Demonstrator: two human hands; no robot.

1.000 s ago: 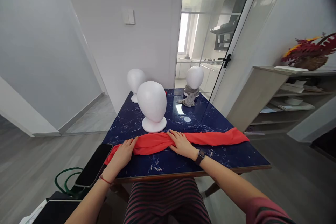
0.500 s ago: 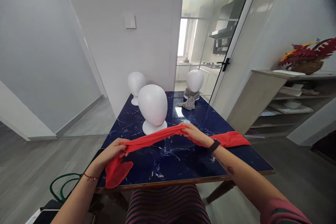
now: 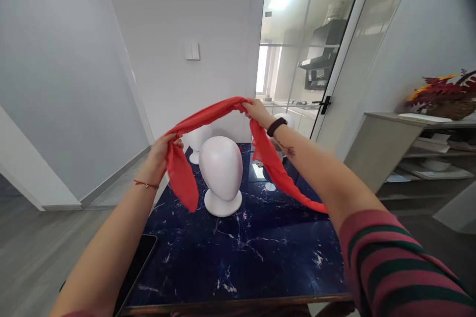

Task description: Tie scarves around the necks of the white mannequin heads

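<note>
A long red scarf (image 3: 208, 114) is stretched between my two hands, above and a little beyond the nearest white mannequin head (image 3: 220, 166). My left hand (image 3: 160, 155) grips it at the left, with a short end hanging beside the head. Raised higher, my right hand (image 3: 256, 111) pinches it on the other side. From there the longer end (image 3: 277, 166) drops down to the right and trails towards the table behind my forearm. The mannequin head stands upright on its round base, bare.
The dark blue marbled table (image 3: 238, 257) carries a second white head (image 3: 199, 138) at the back left and a third (image 3: 288, 120) at the back right, mostly behind my arm. A black flat device (image 3: 139, 262) lies at the left edge. Shelves (image 3: 427, 158) stand to the right.
Both hands have lifted the red scarf from low in front of the near head to above it. Its right end has been drawn up off most of the table. The view has shifted.
</note>
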